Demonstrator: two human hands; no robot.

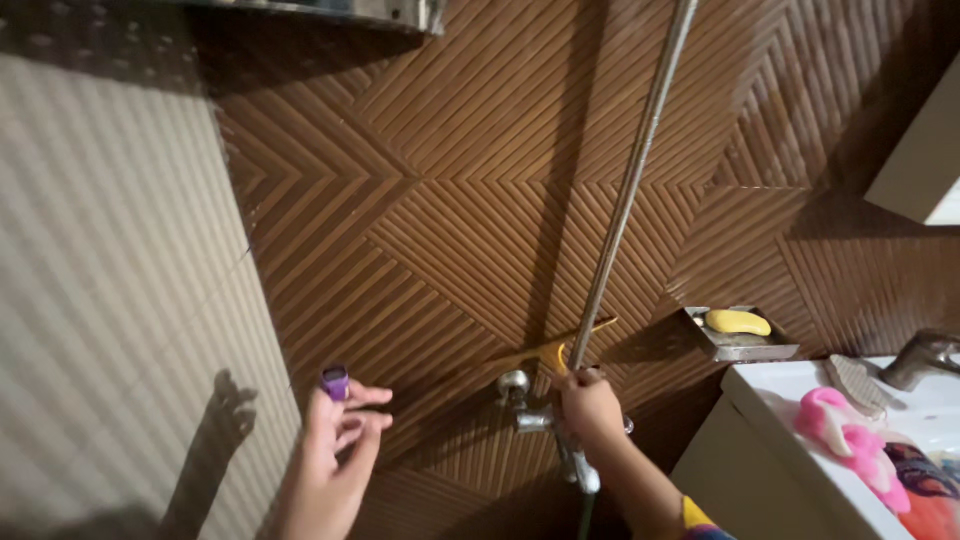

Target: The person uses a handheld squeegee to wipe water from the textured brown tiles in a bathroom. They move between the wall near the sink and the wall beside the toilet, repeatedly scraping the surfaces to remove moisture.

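Observation:
My left hand (330, 450) is raised in front of the brown ribbed wall tiles and pinches a small purple cap-like object (335, 382) at its fingertips. My right hand (590, 405) is closed around the base of a tall steel shower pipe (632, 190), just above the chrome wall tap (530, 400). A thin yellow strip (560, 350) sticks out by the pipe right at my right fingers; whether the hand holds it is unclear.
A steel soap dish (745, 345) with a yellow soap bar (738, 322) is fixed to the wall at right. A white washbasin (790, 420) with a tap (925, 358), a brush and pink items sits at lower right. Pale striped tiles cover the left wall.

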